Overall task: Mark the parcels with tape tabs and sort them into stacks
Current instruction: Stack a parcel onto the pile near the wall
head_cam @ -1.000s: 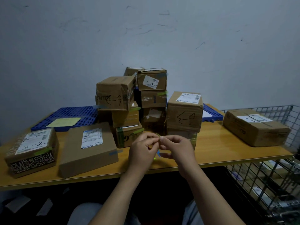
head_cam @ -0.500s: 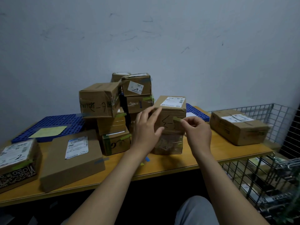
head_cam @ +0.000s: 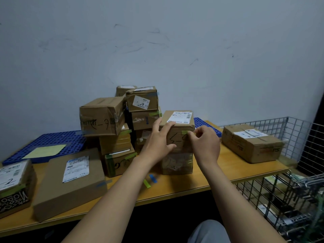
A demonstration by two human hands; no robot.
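A brown parcel (head_cam: pixel 180 120) with a white label on top sits on a second box (head_cam: pixel 177 162) in the middle of the table. My left hand (head_cam: pixel 157 141) rests flat against its front left, fingers spread. My right hand (head_cam: pixel 204 142) pinches a green tape tab (head_cam: pixel 184 132) against the parcel's upper front edge. Behind and to the left stands a pile of several taped parcels (head_cam: pixel 122 123). A green tab (head_cam: pixel 147 183) and a blue tab (head_cam: pixel 152 178) lie loose on the table near the front.
A flat parcel (head_cam: pixel 70 179) and a patterned box (head_cam: pixel 14 186) lie at the left of the wooden table (head_cam: pixel 219 172). Another parcel (head_cam: pixel 250 142) sits at the right. Blue plastic pallets (head_cam: pixel 43 142) line the back. A wire cage (head_cam: pixel 294 199) stands at the right.
My hands rose from the table's front edge to the labelled parcel. The left hand now lies on its front and the right presses the green tab onto its edge.
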